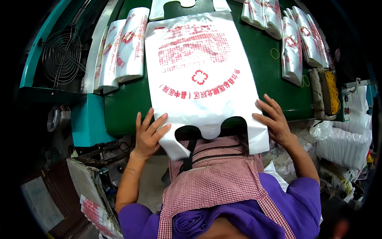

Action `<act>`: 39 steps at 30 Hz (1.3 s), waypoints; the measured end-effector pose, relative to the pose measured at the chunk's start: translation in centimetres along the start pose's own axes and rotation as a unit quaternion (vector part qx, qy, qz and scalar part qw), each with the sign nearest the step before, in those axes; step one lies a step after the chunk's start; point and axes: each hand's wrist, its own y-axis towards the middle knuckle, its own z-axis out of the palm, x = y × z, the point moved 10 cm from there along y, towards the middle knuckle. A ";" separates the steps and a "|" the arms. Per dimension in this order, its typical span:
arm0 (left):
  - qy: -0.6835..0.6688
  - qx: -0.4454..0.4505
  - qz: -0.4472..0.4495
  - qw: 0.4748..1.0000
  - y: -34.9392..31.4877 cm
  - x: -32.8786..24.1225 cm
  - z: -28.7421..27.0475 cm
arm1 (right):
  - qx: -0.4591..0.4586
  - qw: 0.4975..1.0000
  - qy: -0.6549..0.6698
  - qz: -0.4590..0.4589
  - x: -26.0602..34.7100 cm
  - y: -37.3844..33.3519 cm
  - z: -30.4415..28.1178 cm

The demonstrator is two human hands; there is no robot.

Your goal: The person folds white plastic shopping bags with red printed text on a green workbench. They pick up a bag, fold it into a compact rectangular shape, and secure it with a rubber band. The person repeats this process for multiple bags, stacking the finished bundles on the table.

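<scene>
A white plastic carrier bag, or a flat stack of them, lies on the green table top with red print facing up. Its cut-out handles point toward me and hang over the near edge. My left hand rests at the bag's left edge by one handle, its fingers spread. On the opposite edge, above the other handle, my right hand lies with its fingers stretched out and apart. Neither hand grips the plastic. How many layers lie under the top bag cannot be made out.
Rolled bundles of printed bags lie at the left, with more bundles at the far right. Loose rubber bands dot the green table. A box of yellow rubber bands hangs at the right edge. A wire fan guard stands left.
</scene>
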 end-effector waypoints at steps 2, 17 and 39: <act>-0.081 0.014 0.032 0.996 2.2 -0.2 -1.6 | 0.053 0.998 0.038 -0.017 0.1 0.5 0.5; 0.032 0.014 0.118 0.992 8.3 -4.8 1.0 | 0.139 0.982 0.100 0.078 2.0 12.5 7.2; 0.011 0.061 0.004 0.998 12.5 -3.0 0.7 | -0.025 0.991 0.073 -0.113 4.6 10.9 3.9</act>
